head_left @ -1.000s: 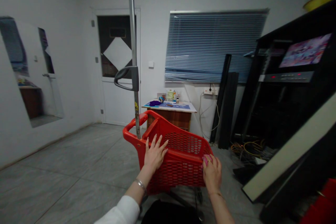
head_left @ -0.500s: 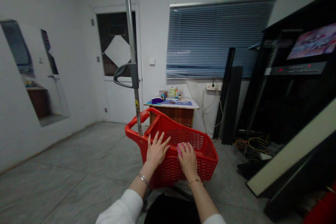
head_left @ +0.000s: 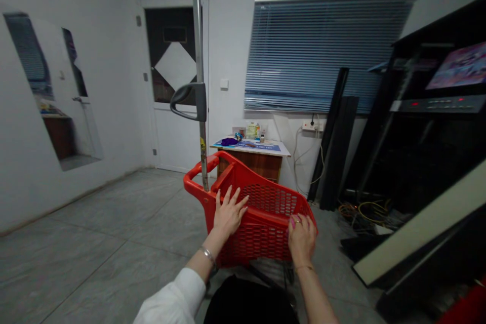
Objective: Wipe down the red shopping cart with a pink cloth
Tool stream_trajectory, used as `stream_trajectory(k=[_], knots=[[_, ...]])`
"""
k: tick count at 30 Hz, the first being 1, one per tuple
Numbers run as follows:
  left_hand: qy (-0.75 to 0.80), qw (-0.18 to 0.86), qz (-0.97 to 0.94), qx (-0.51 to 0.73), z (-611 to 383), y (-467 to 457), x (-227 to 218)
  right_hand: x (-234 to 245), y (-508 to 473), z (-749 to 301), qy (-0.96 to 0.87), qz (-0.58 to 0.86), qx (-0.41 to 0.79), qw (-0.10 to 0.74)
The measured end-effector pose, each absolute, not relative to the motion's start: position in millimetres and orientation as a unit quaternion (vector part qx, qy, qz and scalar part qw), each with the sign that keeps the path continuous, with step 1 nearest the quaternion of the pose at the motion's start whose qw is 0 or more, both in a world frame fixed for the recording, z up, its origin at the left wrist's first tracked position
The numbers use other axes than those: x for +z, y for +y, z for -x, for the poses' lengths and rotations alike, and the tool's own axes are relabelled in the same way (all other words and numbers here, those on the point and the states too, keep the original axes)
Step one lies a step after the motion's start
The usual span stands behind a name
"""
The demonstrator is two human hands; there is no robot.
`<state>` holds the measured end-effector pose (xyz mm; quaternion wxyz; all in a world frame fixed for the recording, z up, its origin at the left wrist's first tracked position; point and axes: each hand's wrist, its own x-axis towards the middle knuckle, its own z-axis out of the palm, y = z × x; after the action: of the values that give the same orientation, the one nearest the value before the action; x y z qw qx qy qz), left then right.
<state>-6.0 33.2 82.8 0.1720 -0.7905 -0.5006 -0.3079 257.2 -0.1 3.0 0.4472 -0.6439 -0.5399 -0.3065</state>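
A red plastic shopping cart basket [head_left: 253, 243] with slotted sides stands in front of me. My left hand [head_left: 229, 216] rests on its near rim, fingers spread and pointing away from me. My right hand [head_left: 302, 239] lies over the same rim near the right end, fingers curled round a pink cloth [head_left: 292, 221]. Only a small bit of the cloth shows beside the fingers, so its shape is hidden. A metal pole [head_left: 198, 35] with a grey loop handle [head_left: 201, 102] rises by the red push handle [head_left: 192, 182] on the left.
Behind the cart is a small table [head_left: 283, 149] with a purple cloth [head_left: 230, 142] and small containers on it. Dark panels and a pale board [head_left: 417, 233] lean at the right, near loose cables [head_left: 374, 210]. A white door [head_left: 172, 136] is at the back left.
My right hand has slid right along the basket's rim with the pink cloth, from the middle to near the right end. My left hand stays on the rim. The view has shifted slightly.
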Motion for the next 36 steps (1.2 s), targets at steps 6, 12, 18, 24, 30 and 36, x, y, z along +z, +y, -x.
stream_trajectory(k=[6,12,18,24,30,36], knots=[[-0.502,0.173,0.789,-0.310,7.5,33.3,82.9,37.2,16.0,-155.5,-0.639,0.591,-0.274,0.410],[-0.500,0.175,0.790,-0.308,9.8,32.9,82.1,29.1,12.2,-182.9,-0.665,0.576,-0.250,0.404],[-0.500,0.168,0.791,-0.310,8.9,35.1,80.1,4.4,-2.5,-284.5,-0.634,0.612,-0.250,0.400],[-0.500,0.165,0.790,-0.315,7.2,34.2,80.0,-7.9,-10.2,-306.8,-0.573,0.640,-0.272,0.434],[-0.497,0.167,0.792,-0.313,7.9,34.6,80.1,11.3,-5.6,-237.0,-0.525,0.671,-0.320,0.415],[-0.498,0.166,0.794,-0.306,8.8,34.7,81.3,38.4,5.4,-158.2,-0.599,0.646,-0.260,0.396]])
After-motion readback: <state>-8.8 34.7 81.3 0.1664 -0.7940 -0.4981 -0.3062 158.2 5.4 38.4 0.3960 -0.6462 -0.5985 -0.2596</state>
